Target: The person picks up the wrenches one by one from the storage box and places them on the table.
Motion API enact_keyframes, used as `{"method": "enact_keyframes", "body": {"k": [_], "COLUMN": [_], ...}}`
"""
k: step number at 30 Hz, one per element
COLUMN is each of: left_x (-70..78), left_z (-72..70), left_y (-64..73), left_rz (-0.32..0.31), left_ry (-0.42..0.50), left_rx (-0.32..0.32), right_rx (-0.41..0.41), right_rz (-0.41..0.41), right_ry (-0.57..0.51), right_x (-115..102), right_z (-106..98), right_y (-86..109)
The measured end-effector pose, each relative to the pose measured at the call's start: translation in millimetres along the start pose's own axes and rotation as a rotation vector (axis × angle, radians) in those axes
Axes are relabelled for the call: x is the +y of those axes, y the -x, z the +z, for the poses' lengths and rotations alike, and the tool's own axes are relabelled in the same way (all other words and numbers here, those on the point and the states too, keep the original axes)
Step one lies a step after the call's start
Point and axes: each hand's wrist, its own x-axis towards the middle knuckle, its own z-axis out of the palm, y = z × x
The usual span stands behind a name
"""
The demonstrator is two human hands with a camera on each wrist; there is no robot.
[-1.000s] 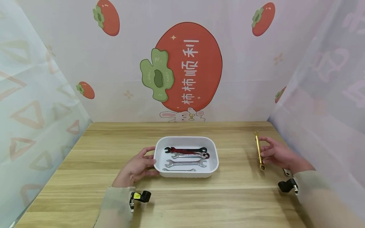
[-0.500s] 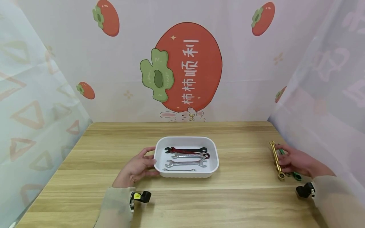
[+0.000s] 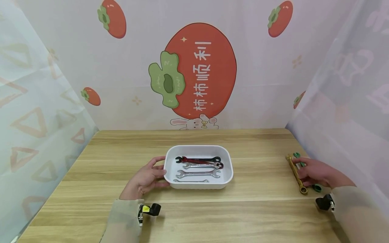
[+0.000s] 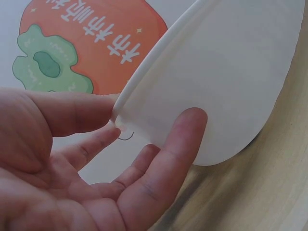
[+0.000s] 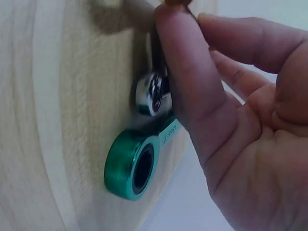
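My left hand (image 3: 149, 179) rests against the left end of a white plastic box (image 3: 228, 180). In the left wrist view, one fingertip touches the box rim and another finger (image 4: 185, 132) lies against the outer wall. At the far right, my right hand (image 3: 317, 172) pinches a gold combination wrench (image 3: 296, 173), its ring end towards me. Beneath that hand lies a green ratchet wrench (image 3: 317, 188), partly covered by the fingers. The right wrist view shows its ring end (image 5: 120, 166) beside a silver wrench end (image 5: 149, 94); the rest is hidden.
Inside the box are a black wrench (image 3: 200, 160), a red one mostly under others, and several silver wrenches (image 3: 197, 173). The wooden table (image 3: 194, 216) meets a printed cloth backdrop (image 3: 121, 74) behind, with cloth sides left and right.
The right hand has moved right with the gold wrench, over the green wrench. In the last half second it has lowered the gold wrench slightly. Left hand and box stay put.
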Motion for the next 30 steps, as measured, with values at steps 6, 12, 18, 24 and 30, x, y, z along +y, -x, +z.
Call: {"method": "enact_keyframes", "body": {"k": [6, 12, 18, 24, 30], "left_x": [1.2, 2.2, 3.5, 4.1, 4.3], "left_z": [0.1, 0.7, 1.2, 1.2, 1.4], "left_y": [1.4, 1.8, 2.6, 2.6, 2.7], "left_rz": [0.001, -0.003, -0.008, -0.009, -0.011], "left_ry": [-0.004, 0.001, 0.0, -0.003, -0.002], "left_rx": [-0.001, 0.002, -0.002, -0.004, -0.007], "right_rx": [0.074, 0.116, 0.155, 0.186, 0.046], "right_rz": [0.027, 0.028, 0.017, -0.03, -0.253], "right_ry": [0.103, 0.168, 0.12, -0.004, -0.523], "right_x": [-8, -23, -21, -20, -23], "right_z": [3, 3, -6, -10, -1], "right_y": [2.7, 14.8, 20.6, 24.5, 20.7]}}
